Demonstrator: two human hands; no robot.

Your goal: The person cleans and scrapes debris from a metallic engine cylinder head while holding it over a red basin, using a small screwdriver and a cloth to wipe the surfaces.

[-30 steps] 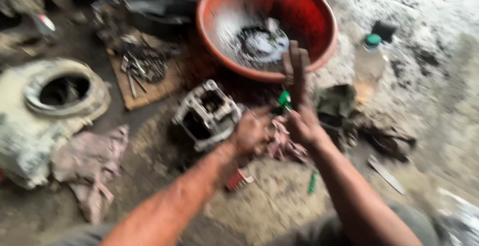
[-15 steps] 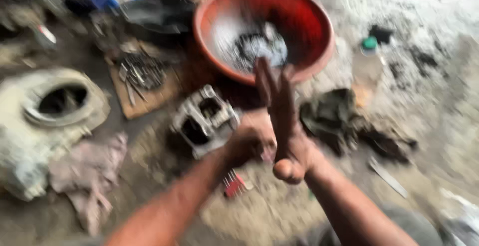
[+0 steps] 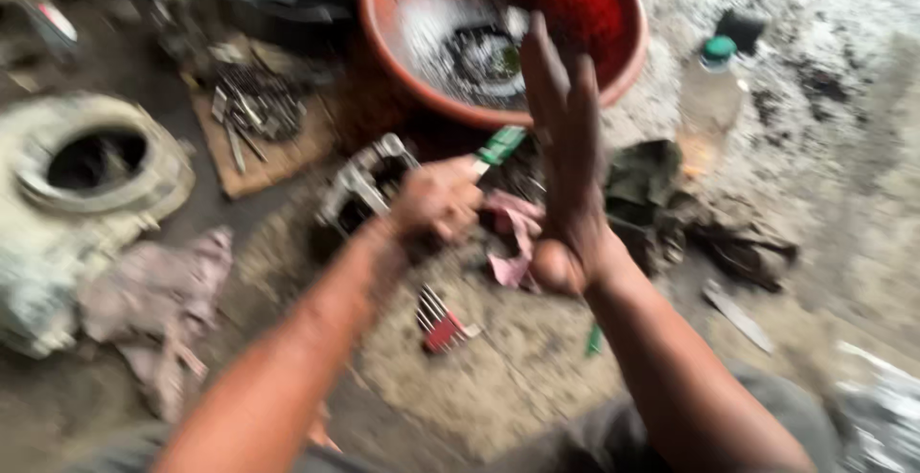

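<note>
Listing, head view, with every position given against the red basin (image 3: 613, 13):

- Red basin: round and plastic, set at the top of the view; dark metal parts are seen lying in its wet bottom, blurred.
- Left hand (image 3: 436, 200): placed just below the basin's near rim, closed in a fist around a green-handled tool (image 3: 500, 145). The green handle is seen sticking out of the fist, slanted up toward the rim. The working end of the tool is hidden.
- Right hand (image 3: 565, 157): held open and upright, fingers straight and together, fingertips overlapping the basin's near rim in the picture. Nothing is gripped by it.
- Pink rag (image 3: 508, 238): found below the basin, between the two hands, crumpled on the ground.
- Metal engine block (image 3: 369, 181): set below and left of the basin, just beside the left fist, partly covered by it.
- Red-handled set of keys (image 3: 443, 322): lying further below the basin, between the forearms, fanned out.
- Cardboard piece with small tools (image 3: 254, 114): laid left of the basin.
- Pale round casing (image 3: 91, 176): placed far left of the basin, with a large round opening.
- Grey cloth (image 3: 158, 291): spread below the casing, well apart from the basin.
- Clear bottle with a green cap (image 3: 711, 90): standing just right of the basin.
- Dark rags (image 3: 671, 205): heaped below and right of the basin.
</note>
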